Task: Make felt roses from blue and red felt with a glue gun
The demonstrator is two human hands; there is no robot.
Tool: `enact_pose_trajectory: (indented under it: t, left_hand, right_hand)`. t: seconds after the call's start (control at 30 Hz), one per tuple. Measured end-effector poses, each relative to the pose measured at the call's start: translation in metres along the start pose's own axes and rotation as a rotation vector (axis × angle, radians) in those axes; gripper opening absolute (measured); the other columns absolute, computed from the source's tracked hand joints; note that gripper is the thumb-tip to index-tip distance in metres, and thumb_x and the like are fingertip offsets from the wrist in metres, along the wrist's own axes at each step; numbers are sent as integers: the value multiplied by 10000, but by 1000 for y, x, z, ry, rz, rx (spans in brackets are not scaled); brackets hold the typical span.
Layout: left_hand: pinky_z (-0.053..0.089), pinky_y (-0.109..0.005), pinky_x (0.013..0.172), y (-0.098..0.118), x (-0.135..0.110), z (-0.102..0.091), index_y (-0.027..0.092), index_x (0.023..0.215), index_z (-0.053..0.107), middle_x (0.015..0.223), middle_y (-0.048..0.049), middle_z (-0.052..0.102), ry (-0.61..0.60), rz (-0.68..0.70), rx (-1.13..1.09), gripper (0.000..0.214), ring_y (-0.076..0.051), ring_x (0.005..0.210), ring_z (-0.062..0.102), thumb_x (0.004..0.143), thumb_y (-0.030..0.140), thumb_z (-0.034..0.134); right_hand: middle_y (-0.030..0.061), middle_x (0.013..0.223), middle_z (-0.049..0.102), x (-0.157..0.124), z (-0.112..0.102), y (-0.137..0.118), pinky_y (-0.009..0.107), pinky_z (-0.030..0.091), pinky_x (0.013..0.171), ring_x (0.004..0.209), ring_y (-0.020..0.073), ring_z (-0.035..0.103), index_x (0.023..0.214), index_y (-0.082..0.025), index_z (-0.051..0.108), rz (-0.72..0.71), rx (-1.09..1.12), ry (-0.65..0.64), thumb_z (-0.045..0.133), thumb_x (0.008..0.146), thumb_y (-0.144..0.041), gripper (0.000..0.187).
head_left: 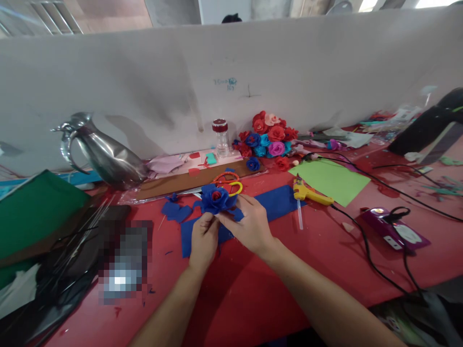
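Observation:
A blue paper flower [212, 201] with a red centre is held up between my two hands, above the red table [162, 299]. My left hand [204, 236] pinches its base from below. At the flower's right side, the fingers of my right hand [249, 221] close on its lower petals. Under my hands lies a long strip of blue paper [277, 205], partly covered. Cut blue petals [176, 211] are scattered just left of the flower. Behind it are scissors with a yellow and orange handle [236, 188], their blades mostly hidden.
A yellow glue gun [311, 193] and a green sheet [334, 178] lie to the right, near a purple power strip [394, 229] with trailing cords. Finished paper flowers [269, 137] and a glass jar [221, 140] stand behind. A metal jug [99, 152] stands at left.

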State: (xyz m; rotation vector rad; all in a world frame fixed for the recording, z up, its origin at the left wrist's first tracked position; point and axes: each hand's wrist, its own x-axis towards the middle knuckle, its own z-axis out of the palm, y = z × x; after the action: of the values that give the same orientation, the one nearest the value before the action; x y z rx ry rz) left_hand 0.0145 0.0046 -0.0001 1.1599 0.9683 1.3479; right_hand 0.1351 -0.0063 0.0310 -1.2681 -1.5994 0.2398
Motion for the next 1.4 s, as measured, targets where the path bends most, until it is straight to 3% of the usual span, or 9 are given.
enact_pose_trajectory:
  t: [0.27, 0.57, 0.73, 0.87, 1.1, 1.3, 1.4]
  left_hand:
    - [435, -228, 680, 7, 6, 2, 184, 658, 602, 678, 21, 594, -25, -90, -272, 262, -109, 659, 526, 657, 384, 772]
    - [383, -235, 551, 17, 3, -1, 172, 587, 550, 547, 30, 513, -215, -303, -378, 296, -95, 523, 453, 628, 344, 787]
    - [392, -220, 533, 16, 3, -1, 174, 638, 590, 571, 33, 531, -132, -346, -375, 249, -91, 526, 480, 588, 295, 802]
    - [375, -213, 486, 13, 4, 1, 186, 659, 603, 546, 48, 494, -123, -277, -327, 202, -81, 478, 438, 620, 288, 772]
    - [442, -214, 589, 12, 4, 3, 191, 643, 597, 560, 53, 522, -56, -150, -266, 176, -80, 520, 464, 622, 261, 758]
    - [436, -217, 587, 11, 4, 2, 183, 666, 613, 613, 37, 580, -19, -150, -290, 178, -93, 562, 507, 587, 225, 767]
    - [445, -223, 584, 10, 4, 2, 180, 651, 602, 592, 35, 577, -31, -169, -283, 164, -91, 539, 509, 597, 227, 750]
  right_hand:
    - [22, 724, 655, 3, -3, -8, 277, 477, 668, 680, 148, 594, 723, -206, 585, 69, 242, -4, 625, 788, -287, 111]
    - [3, 765, 629, 4, -3, -8, 250, 503, 621, 668, 131, 594, 850, -204, 580, 261, 566, -94, 644, 735, -241, 137]
    - [6, 737, 614, 1, -1, -8, 260, 495, 643, 667, 132, 580, 749, -201, 590, 151, 448, -58, 607, 758, -193, 21]
    - [18, 752, 637, 0, -1, -7, 260, 491, 658, 703, 140, 584, 740, -206, 603, 40, 328, -21, 591, 771, -176, 45]
    - [24, 770, 649, 0, -1, -6, 266, 482, 678, 740, 153, 593, 775, -210, 608, -25, 230, 1, 579, 781, -174, 47]
    - [40, 739, 653, -5, 1, -5, 324, 443, 725, 738, 189, 586, 761, -218, 597, -167, -54, 72, 606, 796, -245, 46]
    - [44, 752, 667, -7, 1, -5, 334, 434, 732, 747, 200, 592, 795, -220, 604, -172, -99, 103, 622, 799, -271, 54]
